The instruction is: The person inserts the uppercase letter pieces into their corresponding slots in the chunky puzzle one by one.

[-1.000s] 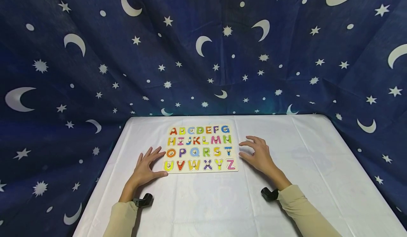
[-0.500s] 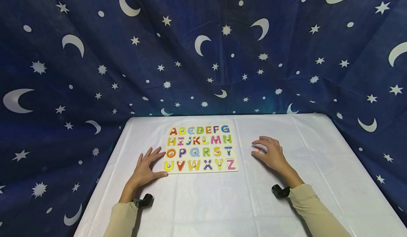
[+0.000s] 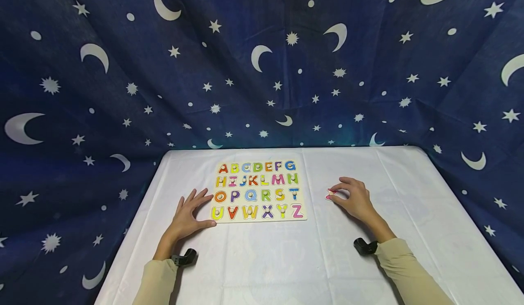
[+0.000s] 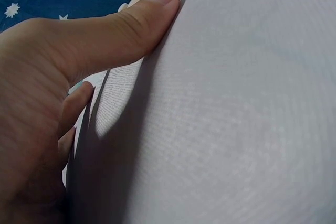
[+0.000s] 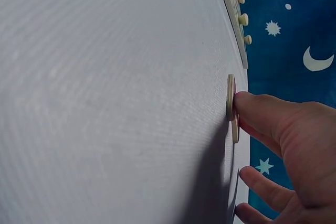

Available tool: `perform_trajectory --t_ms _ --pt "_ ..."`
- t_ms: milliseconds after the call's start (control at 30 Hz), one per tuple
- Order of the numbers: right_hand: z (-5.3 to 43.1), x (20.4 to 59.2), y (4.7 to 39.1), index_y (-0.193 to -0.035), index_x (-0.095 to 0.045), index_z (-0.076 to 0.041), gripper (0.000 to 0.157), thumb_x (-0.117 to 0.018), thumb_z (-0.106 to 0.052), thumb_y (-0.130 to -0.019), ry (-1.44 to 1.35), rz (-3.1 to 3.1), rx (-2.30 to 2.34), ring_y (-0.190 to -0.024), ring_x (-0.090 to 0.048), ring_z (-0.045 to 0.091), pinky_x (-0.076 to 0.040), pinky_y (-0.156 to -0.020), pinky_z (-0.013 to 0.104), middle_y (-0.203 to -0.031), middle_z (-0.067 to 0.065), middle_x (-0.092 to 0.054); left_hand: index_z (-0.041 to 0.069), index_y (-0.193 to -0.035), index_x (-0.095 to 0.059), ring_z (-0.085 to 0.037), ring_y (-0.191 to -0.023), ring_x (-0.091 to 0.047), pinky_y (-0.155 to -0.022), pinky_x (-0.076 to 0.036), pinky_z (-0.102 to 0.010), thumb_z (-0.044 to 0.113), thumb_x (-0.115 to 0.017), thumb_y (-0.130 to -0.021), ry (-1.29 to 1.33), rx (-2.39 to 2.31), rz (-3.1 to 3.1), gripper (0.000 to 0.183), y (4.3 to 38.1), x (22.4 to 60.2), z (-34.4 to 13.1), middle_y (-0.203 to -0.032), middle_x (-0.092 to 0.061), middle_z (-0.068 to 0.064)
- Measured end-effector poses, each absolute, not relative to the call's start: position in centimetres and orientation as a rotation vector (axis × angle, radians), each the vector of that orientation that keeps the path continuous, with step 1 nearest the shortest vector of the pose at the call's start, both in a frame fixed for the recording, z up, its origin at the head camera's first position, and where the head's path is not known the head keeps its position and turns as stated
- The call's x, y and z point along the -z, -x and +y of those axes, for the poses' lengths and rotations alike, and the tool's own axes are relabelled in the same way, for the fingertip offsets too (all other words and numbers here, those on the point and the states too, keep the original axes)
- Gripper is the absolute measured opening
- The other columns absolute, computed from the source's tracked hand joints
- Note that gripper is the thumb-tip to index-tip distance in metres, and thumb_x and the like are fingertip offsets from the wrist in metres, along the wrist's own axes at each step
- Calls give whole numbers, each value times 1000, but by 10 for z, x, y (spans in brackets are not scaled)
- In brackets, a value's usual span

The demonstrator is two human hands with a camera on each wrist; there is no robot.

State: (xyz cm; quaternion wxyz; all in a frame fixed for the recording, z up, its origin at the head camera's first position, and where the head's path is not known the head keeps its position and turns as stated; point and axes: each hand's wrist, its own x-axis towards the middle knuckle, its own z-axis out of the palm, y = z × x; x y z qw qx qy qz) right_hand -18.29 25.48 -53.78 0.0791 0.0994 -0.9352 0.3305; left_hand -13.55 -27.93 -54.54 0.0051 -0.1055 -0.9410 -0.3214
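A wooden alphabet puzzle board [image 3: 259,221] lies on the white tabletop, its colourful letters in rows, most with small knobs. My left hand [image 3: 186,221] has fingers spread at the board's left edge; the thumb touches its near left corner. In the left wrist view that thumb [image 4: 123,32] reaches the board's edge. Right of the board, my right hand [image 3: 354,201] pinches a pink letter puzzle piece [image 3: 329,197], partly covered by the fingers. Seen edge-on in the right wrist view, the piece [image 5: 230,98] is held close over the cloth. The pink Z spot [image 3: 297,211] shows no knob.
A white cloth [image 3: 270,264] covers the table. Behind it hangs a dark blue curtain [image 3: 229,73] with moons and stars. Each wrist wears a black camera; the left one [image 3: 186,256] stands near the cloth, as does the right one [image 3: 363,246].
My right hand has moved right, away from the board's right edge. The pink letter piece now shows at its fingertips. My left hand and the board have stayed put.
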Motion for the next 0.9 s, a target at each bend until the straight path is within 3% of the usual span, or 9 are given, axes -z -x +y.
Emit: perform_trajectory --t_ms 900 --pt "251 539 181 -96 -81 -6 14 -84 -12 -84 -268 -2776 -995 -131 -42 52 -28 -102 71 -137 28 -59 17 -143 -61 -42 -155 -18 -122 2 -67 44 -96 -65 328 987 -2954 89 136 548 -280 -161 -42 -10"
